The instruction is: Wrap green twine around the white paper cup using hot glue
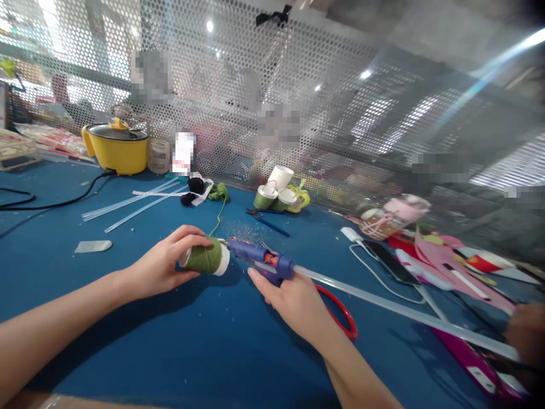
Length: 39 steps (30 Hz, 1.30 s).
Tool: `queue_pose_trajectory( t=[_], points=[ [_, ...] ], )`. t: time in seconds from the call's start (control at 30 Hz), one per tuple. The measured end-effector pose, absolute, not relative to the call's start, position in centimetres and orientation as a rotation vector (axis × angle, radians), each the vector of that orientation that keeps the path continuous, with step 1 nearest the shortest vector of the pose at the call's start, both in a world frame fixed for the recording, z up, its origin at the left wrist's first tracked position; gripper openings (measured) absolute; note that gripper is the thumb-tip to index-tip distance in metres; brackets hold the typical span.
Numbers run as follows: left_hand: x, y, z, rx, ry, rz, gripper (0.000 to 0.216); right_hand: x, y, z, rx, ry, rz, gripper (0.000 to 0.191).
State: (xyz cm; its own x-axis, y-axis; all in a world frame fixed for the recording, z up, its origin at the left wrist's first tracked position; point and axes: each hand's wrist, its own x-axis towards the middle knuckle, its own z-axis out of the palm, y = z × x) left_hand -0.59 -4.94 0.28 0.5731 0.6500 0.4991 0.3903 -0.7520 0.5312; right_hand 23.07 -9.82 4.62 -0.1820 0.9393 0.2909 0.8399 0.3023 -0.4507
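Note:
My left hand point(176, 258) grips a small white paper cup point(224, 258) lying on its side, most of its wall wrapped in green yarn point(205, 258). A strand runs from the cup back to a small bundle of green yarn point(218, 192). In my right hand point(296, 301) is a blue hot glue gun point(259, 260), its nozzle close to the cup's upper edge; whether it touches I cannot tell. A long clear glue stick point(383, 304) sticks out of the gun's rear. Red-handled scissors point(347, 318) lie partly hidden under my right wrist.
Blue-handled pliers point(270, 223) lie ahead, before several white and green cups point(281, 179). Loose glue sticks point(131, 200) and a yellow electric pot point(121, 149) are at left. On the right are a phone point(389, 261), its cable, and pink pieces point(447, 261). A perforated metal screen point(238, 85) stands behind.

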Motion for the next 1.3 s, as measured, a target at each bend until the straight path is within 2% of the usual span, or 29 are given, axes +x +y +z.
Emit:
queue_pose_trajectory(
  t=[0.23,0.4,0.63,0.7,0.8,0.97,1.1,1.3],
  points=[
    [-0.7,-5.0,0.2,2.493,0.812,0.945,0.042,22.9,-9.6,4.7,-1.628,-1.991,0.393,0.029],
    [-0.6,-5.0,0.2,2.511,0.809,0.972,0.041,23.0,-9.2,4.9,-1.662,-1.824,0.781,0.032],
    [-0.7,-4.7,0.3,2.353,0.877,1.044,0.041,23.3,-8.4,5.0,-1.354,-1.392,1.234,0.023],
    [-0.6,-4.5,0.0,2.235,0.887,1.057,0.043,23.6,-8.0,5.0,-1.306,-1.274,1.289,0.027],
    [-0.5,-4.2,-0.5,2.060,0.900,1.073,0.044,24.4,-6.9,5.2,-1.331,-1.193,1.249,0.034],
    [-0.3,-4.1,-0.6,1.966,0.913,1.044,0.046,26.9,-3.5,4.9,-1.537,-1.152,1.026,0.024],
    [-0.3,-4.2,-0.6,1.986,0.911,1.052,0.045,28.6,-1.3,3.6,-1.789,-1.154,0.911,0.035],
    [-0.5,-4.0,-0.9,2.074,0.916,1.049,0.044,29.4,-0.3,1.9,-2.054,-1.284,0.729,0.028]
  ],
)
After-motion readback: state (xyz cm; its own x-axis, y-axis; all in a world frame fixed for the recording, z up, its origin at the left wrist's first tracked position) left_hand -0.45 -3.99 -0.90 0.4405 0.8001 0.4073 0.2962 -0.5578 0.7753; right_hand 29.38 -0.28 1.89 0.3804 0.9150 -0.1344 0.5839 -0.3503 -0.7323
